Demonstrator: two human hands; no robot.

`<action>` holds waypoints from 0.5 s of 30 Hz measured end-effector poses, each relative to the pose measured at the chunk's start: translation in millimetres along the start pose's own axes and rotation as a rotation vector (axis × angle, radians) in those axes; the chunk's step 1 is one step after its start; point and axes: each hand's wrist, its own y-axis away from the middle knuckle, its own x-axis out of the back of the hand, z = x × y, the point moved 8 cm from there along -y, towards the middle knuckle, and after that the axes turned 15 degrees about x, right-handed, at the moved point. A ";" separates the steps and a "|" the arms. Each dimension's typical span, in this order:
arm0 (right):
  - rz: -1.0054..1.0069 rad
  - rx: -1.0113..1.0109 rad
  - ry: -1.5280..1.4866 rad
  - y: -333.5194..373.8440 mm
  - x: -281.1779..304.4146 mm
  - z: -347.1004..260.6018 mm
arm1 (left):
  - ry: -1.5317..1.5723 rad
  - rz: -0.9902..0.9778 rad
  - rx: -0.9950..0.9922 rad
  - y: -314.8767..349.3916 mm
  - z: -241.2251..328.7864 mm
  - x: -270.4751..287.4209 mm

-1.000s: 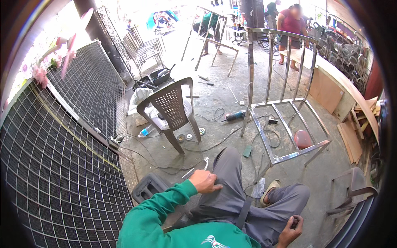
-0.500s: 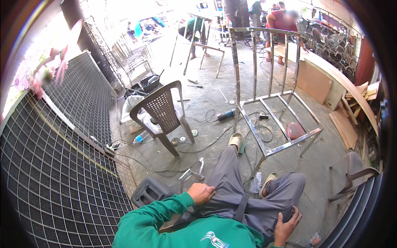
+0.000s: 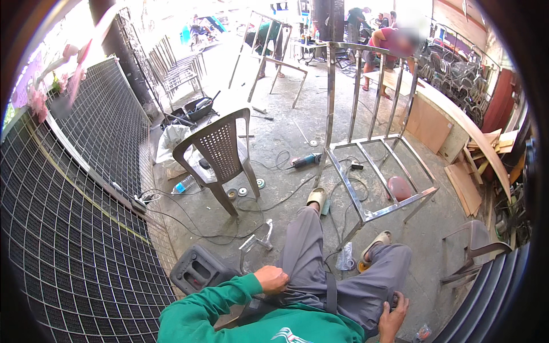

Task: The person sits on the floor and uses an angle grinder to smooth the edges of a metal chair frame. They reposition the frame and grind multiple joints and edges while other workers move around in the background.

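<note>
My left hand (image 3: 273, 280) rests on my left thigh, its fingers curled closed at a fold of the grey trousers (image 3: 309, 246); whether they pinch the cloth is hard to see. Lying along the outside of my right thigh is my right hand (image 3: 393, 315), fingers bent and thumb apart, with no tool visible in it. In front of my feet stands a bare metal chair frame (image 3: 396, 210) with upright back bars and seat slats. A blue and black angle grinder (image 3: 306, 161) lies on the floor to its left, near a red rounded seat (image 3: 398, 188) under the frame.
A brown plastic chair (image 3: 220, 148) stands front left, grinding discs (image 3: 242, 191) and cords beside it. A dark speaker-like box (image 3: 200, 271) and small metal frame (image 3: 257, 237) sit near my left arm. Mesh panels (image 3: 86, 228) line the left; plywood (image 3: 426, 117) and a person (image 3: 389, 43) are back right.
The view has shifted slightly. Both hands stay on my thighs. The person in red at the back has bent lower over the board; my right foot looks slightly shifted.
</note>
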 end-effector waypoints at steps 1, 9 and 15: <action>-0.008 0.043 0.028 -1.1 -3.4 -4.1 | 0.006 0.020 -0.005 -2.3 1.8 -1.4; -0.148 0.171 0.098 -4.2 -33.4 -23.7 | -0.031 0.131 -0.019 -8.7 3.6 -0.3; -0.215 0.150 0.144 -4.2 -43.8 -26.2 | -0.023 0.189 0.038 -4.1 3.0 -2.9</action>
